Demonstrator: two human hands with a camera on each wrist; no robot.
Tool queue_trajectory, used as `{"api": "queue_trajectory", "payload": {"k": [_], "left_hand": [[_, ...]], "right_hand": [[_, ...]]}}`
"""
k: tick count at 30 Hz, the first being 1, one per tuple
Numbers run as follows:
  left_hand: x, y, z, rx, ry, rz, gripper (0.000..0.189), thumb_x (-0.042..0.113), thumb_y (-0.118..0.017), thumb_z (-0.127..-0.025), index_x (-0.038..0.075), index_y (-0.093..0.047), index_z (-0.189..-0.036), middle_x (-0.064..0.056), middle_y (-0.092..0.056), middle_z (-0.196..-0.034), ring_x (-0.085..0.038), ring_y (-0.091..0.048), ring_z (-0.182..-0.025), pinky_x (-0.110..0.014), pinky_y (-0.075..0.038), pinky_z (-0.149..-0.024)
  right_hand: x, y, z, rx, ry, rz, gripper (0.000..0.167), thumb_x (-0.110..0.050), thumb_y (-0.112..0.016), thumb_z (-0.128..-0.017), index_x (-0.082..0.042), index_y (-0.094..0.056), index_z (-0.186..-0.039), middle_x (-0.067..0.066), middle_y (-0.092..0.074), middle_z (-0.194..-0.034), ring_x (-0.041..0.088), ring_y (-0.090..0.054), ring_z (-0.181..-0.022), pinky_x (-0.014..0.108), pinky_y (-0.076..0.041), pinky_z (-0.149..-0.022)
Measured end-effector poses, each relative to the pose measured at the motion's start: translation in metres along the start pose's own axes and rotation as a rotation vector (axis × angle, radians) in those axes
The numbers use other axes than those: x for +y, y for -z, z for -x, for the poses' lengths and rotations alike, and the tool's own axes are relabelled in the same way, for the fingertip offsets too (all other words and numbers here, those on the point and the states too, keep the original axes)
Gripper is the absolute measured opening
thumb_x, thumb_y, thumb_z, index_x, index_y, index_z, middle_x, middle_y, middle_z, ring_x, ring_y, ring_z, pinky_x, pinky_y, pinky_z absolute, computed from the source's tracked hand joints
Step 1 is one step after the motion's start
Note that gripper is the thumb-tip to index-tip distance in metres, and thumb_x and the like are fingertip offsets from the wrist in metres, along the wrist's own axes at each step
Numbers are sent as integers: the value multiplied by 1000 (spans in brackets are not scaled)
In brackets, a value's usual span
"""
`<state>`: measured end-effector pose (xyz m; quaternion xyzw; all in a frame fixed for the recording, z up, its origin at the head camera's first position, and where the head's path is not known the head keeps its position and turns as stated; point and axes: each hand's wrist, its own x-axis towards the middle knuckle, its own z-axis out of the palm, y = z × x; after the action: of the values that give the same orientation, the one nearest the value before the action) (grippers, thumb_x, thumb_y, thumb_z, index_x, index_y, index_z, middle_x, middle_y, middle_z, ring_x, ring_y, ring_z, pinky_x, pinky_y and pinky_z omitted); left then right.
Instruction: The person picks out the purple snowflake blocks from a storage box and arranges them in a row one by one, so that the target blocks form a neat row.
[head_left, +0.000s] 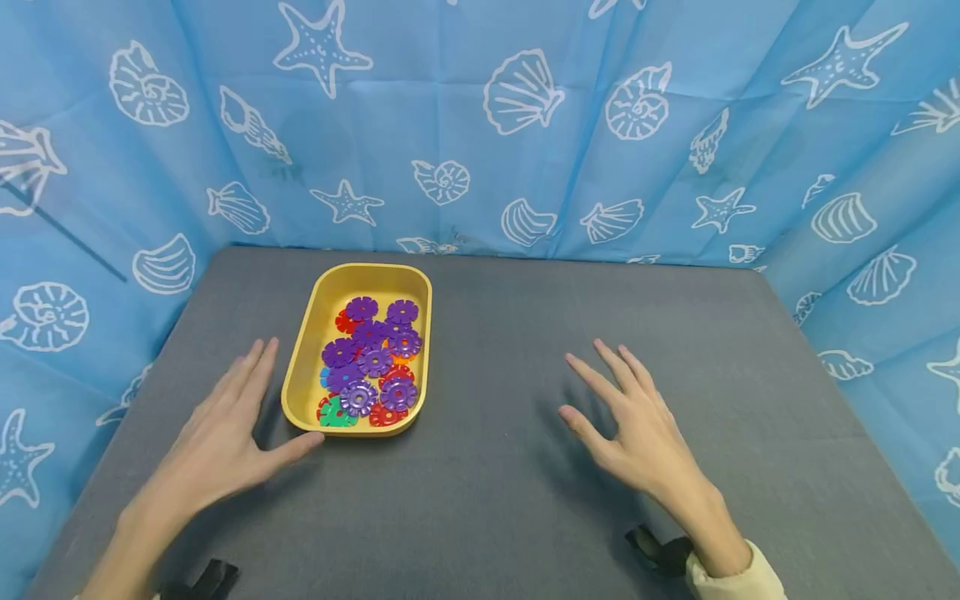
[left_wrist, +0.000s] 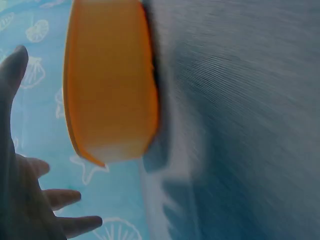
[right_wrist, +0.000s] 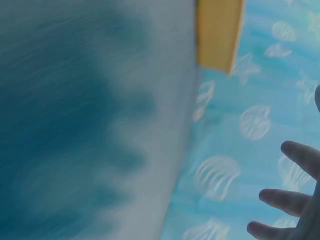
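Note:
A yellow tray [head_left: 300,367] stands on the left half of the table, with several flower-shaped plastic discs [head_left: 375,361] lying loose in it, mostly purple, some red, with a green, a blue and an orange one. My left hand [head_left: 228,433] is just left of the tray, fingers extended and thumb spread toward its near left corner; whether the thumb touches the rim I cannot tell. Over the table to the right hovers my right hand [head_left: 637,433], fingers spread, holding nothing. In the left wrist view the tray's outer wall [left_wrist: 110,80] shows beside the left hand's fingers [left_wrist: 62,198].
A grey cloth covers the table [head_left: 495,500]. Behind it and along both sides hangs a blue curtain [head_left: 480,125] with white shells and starfish. Dark straps [head_left: 660,552] sit at both wrists.

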<state>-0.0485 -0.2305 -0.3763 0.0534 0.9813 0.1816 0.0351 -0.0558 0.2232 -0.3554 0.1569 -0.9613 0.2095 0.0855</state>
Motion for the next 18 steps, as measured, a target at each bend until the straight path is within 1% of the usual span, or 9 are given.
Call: {"api": "queue_trajectory", "payload": {"k": [3,6,9,11,14,18], "left_hand": [[7,2,-12,-17,-24,98,133,72,-74,-78,21,13,-164,-18,-2,-174,-53,-19,-153,-85,-25,-105],[11,2,-27,-40,-50,197,134,66,-77,-78,21,16,-163,-18,0,-174,-53,-19,-153,-81,-29,-107],[14,1,-39,-80,-58,262,139,63,-81,-76,20,19,-162,-19,2,-173,-52,-17,-154,-77,-30,-111],[15,0,-46,-100,-67,266,143,63,-82,-73,18,21,-162,-18,5,-173,-51,-14,-155,-76,-29,-113],[17,-1,-54,-141,-85,258,146,65,-82,-71,14,21,-161,-17,13,-173,-51,-8,-156,-75,-29,-113],[17,-2,-59,-173,-96,244,147,66,-81,-71,13,22,-161,-17,20,-171,-54,-6,-155,-76,-31,-111]], "right_hand": [[-21,-1,-20,-14,51,-81,60,-40,-71,-95,-26,-53,-150,13,-41,-162,42,-31,-152,77,-34,-108],[-44,-6,-42,-38,100,-154,60,-42,-72,-94,-25,-54,-149,10,-45,-159,36,-37,-150,71,-38,-111],[-67,-15,-62,-70,150,-215,59,-44,-72,-94,-24,-57,-147,8,-50,-155,31,-43,-146,64,-41,-113],[-81,-22,-75,-93,187,-260,58,-44,-72,-93,-22,-59,-145,7,-53,-151,29,-46,-143,59,-42,-114],[-100,-35,-91,-129,250,-319,58,-43,-74,-91,-20,-61,-143,6,-57,-146,26,-50,-138,54,-45,-112],[-122,-52,-104,-195,323,-382,61,-39,-77,-89,-18,-60,-144,6,-58,-145,23,-52,-135,47,-51,-107]]}}
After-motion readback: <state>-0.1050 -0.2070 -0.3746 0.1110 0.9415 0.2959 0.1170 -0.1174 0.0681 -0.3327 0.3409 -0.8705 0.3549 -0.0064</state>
